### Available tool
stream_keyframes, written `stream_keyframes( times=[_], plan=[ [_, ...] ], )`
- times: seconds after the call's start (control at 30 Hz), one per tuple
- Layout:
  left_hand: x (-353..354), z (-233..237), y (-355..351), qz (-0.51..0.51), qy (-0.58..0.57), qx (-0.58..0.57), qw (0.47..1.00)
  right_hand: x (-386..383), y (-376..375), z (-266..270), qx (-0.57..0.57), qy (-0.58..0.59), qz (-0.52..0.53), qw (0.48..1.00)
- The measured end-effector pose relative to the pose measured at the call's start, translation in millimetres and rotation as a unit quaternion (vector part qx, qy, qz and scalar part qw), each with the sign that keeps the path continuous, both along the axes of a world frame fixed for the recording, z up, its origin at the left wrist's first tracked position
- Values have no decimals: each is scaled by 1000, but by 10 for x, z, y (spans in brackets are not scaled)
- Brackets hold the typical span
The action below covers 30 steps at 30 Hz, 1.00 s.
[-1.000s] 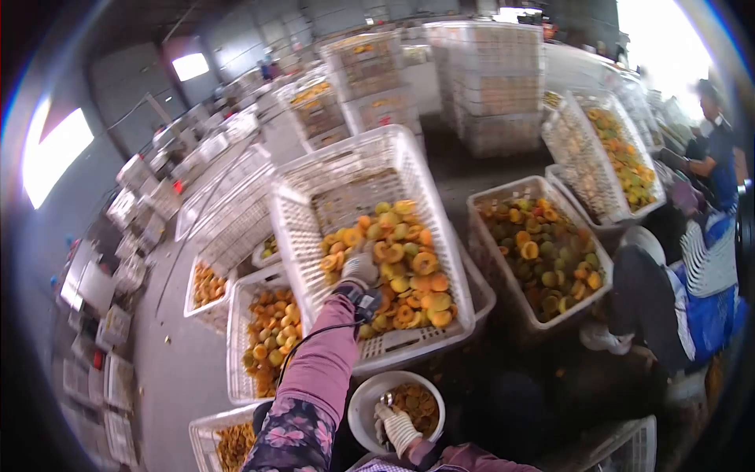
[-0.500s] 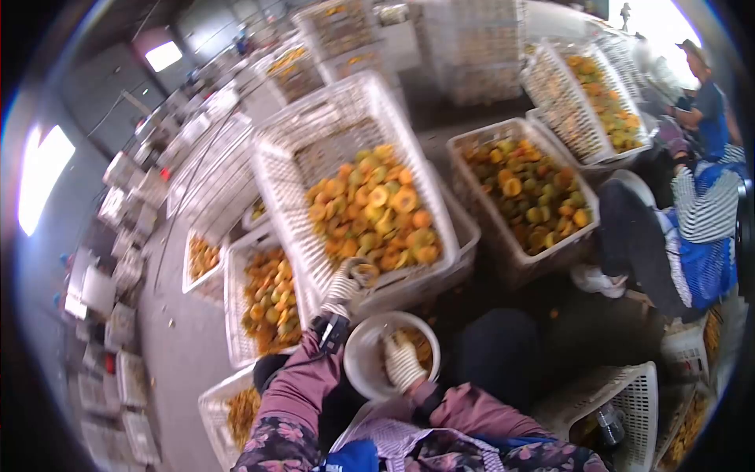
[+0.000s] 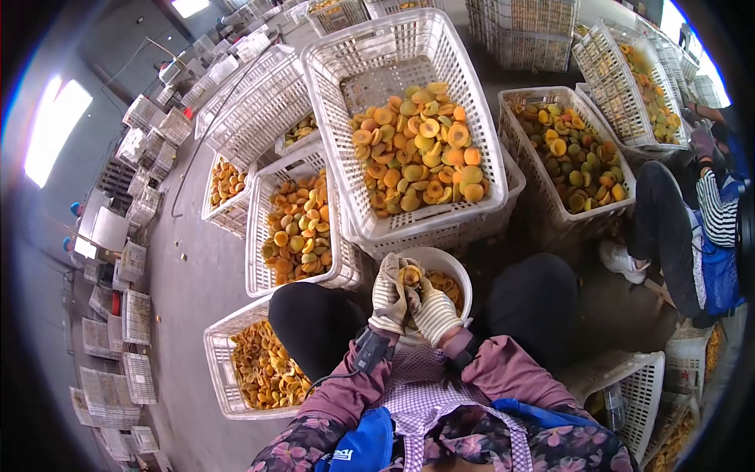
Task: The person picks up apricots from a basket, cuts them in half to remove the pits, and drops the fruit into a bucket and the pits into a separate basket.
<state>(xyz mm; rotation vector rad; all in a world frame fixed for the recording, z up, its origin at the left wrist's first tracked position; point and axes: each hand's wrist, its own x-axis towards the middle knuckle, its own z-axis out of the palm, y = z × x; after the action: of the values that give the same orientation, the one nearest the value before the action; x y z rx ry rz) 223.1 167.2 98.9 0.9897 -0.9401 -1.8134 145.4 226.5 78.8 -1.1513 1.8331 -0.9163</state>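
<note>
Both my hands wear pale gloves with dark stripes and meet above a white bucket point(image 3: 464, 277). My left hand point(image 3: 388, 297) is closed around a yellow-orange peach half point(image 3: 410, 275), its cut face and brown hollow turned up. Pressed against the fruit from the other side, my right hand point(image 3: 435, 311) is also closed. Whatever else its fingers hold is hidden. Inside the bucket lie orange fruit pieces point(image 3: 447, 289). Just beyond it, a white slatted crate point(image 3: 330, 102) is tilted toward me, with many peach halves point(image 3: 417, 149) heaped at its near end.
Left of my knee stand a crate of halves point(image 3: 255, 271) and a crate of flattened orange pieces point(image 3: 220, 389). Another full crate point(image 3: 550, 212) is at right. A seated co-worker point(image 3: 708, 228) works at the far right. A white crate point(image 3: 649, 401) lies near my right elbow.
My left hand has come from the tilted crate's near edge to the bucket with a peach half. My right hand has risen out of the bucket to meet it. The view has shifted.
</note>
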Motion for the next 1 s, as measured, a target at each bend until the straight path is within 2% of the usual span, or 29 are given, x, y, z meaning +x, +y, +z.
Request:
stream_keyframes(
  times=[0.03, 0.1, 0.13, 0.2, 0.23, 0.27, 0.3, 0.33, 0.37, 0.4, 0.43, 0.47, 0.53, 0.6, 0.63, 0.67, 0.7, 0.73, 0.77, 0.8, 0.83, 0.87, 0.9, 0.93, 0.97, 1.0],
  plan=[
    [19, 112, -10, -11, -13, 43, 999, 23, 4, -59, 0, -2, 16, 1000],
    [9, -53, -48, 2, 11, 16, 1000, 105, -21, -339, -1, -5, 29, 1000],
    [-5, -129, -77, 17, 34, -12, 999, 164, -64, -608, -2, -113, 19, 993],
    [32, -151, -134, -9, -1, -24, 1000, 163, -64, -646, -3, -220, 6, 975],
    [51, -158, -142, -35, -11, -35, 999, 128, -16, -430, 3, -26, 123, 992],
    [66, -166, -151, -61, -21, -46, 997, 106, 13, -312, 10, 168, 235, 957],
    [73, -174, -165, -64, -23, -44, 997, 131, -30, -373, -22, 112, 235, 965],
    [75, -185, -177, -85, -49, -66, 993, 138, -13, -428, -20, 110, 233, 966],
    [76, -192, -194, -107, -74, -89, 988, 156, 19, -481, -37, -137, 140, 980],
    [84, -159, -217, -109, -77, -86, 987, 133, 70, -300, -51, -375, 38, 925],
    [98, -92, -245, -138, -89, -66, 984, -55, 100, 159, 107, -486, 64, 865],
    [106, -53, -267, -164, -101, -47, 980, -90, 106, 141, 110, -489, 66, 863],
    [99, -26, -300, -161, -75, -28, 984, -157, 72, 111, 185, -561, 102, 800],
    [97, 94, -334, -205, -135, -74, 966, -124, 101, 69, 171, -569, 103, 797],
    [17, 293, -288, -208, -87, 10, 974, -120, 125, 53, 168, -536, 79, 823],
    [92, 88, -294, -238, -62, -126, 961, -97, 107, 52, 163, -501, 67, 847],
    [43, 288, -309, -270, -17, -23, 963, -124, 79, 198, 164, -531, -2, 831],
    [80, 20, -337, -215, -62, -237, 945, -172, 80, 396, 172, -560, -50, 809],
    [73, 198, -327, -243, 44, 24, 969, -224, 73, 452, 195, -599, -24, 776],
    [105, 202, -343, -254, 25, 44, 966, -154, 46, 670, 231, -585, -72, 774],
    [91, 54, -363, -252, 13, -20, 967, -176, 38, 383, 186, -608, 1, 772],
    [85, 78, -356, -241, -7, 10, 970, -220, 64, 68, 138, -631, 60, 761],
    [89, 58, -317, -218, 45, 3, 975, -202, 55, 3, 128, -609, 68, 780],
    [98, 36, -292, -196, 98, -4, 976, -97, 41, -128, 43, -579, 58, 812],
    [44, -103, -302, -186, 102, -10, 977, 1, 26, -300, -41, -540, 43, 839],
    [-1, -277, -284, -160, 42, -60, 984, -25, 71, -104, -35, -470, 66, 879]
  ],
)
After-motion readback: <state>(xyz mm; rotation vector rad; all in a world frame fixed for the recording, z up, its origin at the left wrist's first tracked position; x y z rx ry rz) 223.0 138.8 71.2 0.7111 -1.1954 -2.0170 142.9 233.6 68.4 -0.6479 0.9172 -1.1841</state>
